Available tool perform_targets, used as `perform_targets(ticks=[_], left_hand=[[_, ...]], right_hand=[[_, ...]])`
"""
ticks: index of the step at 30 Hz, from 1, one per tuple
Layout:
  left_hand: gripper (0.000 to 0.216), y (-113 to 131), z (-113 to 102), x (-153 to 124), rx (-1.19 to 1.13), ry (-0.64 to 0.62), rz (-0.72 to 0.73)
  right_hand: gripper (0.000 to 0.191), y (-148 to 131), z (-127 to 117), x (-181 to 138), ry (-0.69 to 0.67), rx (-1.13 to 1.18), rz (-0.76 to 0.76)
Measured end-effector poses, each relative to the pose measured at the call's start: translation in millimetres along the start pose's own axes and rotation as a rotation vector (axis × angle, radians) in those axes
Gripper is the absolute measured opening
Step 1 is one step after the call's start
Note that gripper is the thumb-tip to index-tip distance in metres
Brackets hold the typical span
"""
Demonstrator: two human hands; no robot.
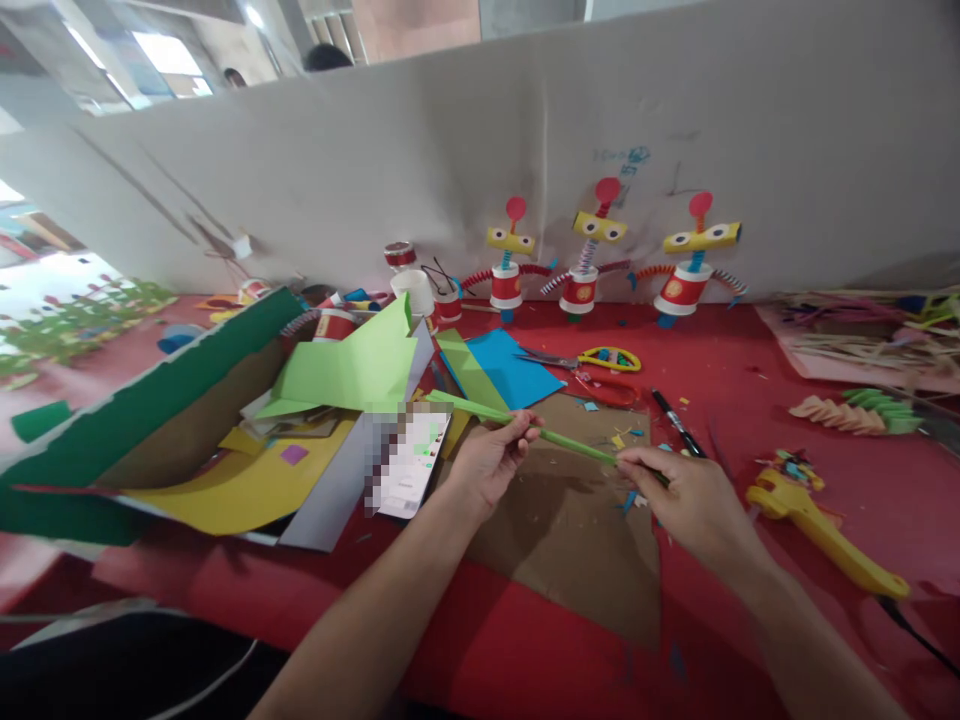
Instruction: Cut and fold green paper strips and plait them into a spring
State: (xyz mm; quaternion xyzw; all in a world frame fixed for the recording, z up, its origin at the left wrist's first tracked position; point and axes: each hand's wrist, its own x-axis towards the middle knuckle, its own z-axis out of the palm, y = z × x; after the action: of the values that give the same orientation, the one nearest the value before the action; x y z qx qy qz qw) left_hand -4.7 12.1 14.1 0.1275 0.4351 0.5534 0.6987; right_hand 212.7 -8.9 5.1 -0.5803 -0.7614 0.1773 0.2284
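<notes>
A long, narrow strip of light green paper [574, 441] stretches between my two hands above a brown cardboard sheet [570, 540]. My left hand [495, 455] pinches it near the middle, with the free end poking out to the upper left. At the strip's right end, my right hand [679, 495] grips it between thumb and fingers. A phone [412, 465] with a lit screen lies just left of my left hand. Blue paper [514, 365] and a wider green paper piece [474, 370] rest beyond the hands. Small paper scraps dot the cardboard.
Scissors with yellow handles [609, 359] and a red-handled pair [611, 390] lie ahead. A black marker [677, 422] and a yellow glue gun [829, 530] are on the right. Left stands a green-sided box [150, 420] with coloured paper. Paper-cup robot figures [581, 290] line the white partition [360, 170].
</notes>
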Motion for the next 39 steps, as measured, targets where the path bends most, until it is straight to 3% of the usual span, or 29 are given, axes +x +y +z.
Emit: perform_targets(ticks=[5,17,28,32,34,35,37,39], left_hand=[[0.009,8.2,-4.5,0.1,-0.044,-0.023,0.010],[0.018,43.3,-18.8,9.6,-0.151,0.115,0.105],[0.016,46.7,-20.9,9.4,-0.214,0.124,0.118],[0.015,46.8,-23.9,12.5,-0.302,0.170,0.343],[0.007,36.1,-19.8,10.2,-0.231,0.184,0.457],[0.003,27.2,-16.0,7.6,-0.129,0.145,0.452],[0.022,5.2,-6.7,0.2,0.158,-0.011,0.288],[0.030,-16.2,1.6,-7.3,0.283,-0.187,0.134]], right_hand=[[0.026,5.7,0.2,1.1,0.021,-0.033,-0.002],[0.036,19.2,-19.1,2.8,0.099,-0.077,0.078],[0.034,23.4,-19.4,1.2,0.100,-0.096,0.081],[0.034,21.5,-21.6,3.1,0.254,-0.210,0.143],[0.033,15.0,-18.2,3.5,0.275,-0.103,0.196],[0.032,10.4,-14.5,3.4,0.237,0.020,0.202],[0.031,-0.1,-3.6,2.3,0.116,0.306,0.173],[0.029,-9.1,9.2,0.6,-0.002,0.477,0.137]])
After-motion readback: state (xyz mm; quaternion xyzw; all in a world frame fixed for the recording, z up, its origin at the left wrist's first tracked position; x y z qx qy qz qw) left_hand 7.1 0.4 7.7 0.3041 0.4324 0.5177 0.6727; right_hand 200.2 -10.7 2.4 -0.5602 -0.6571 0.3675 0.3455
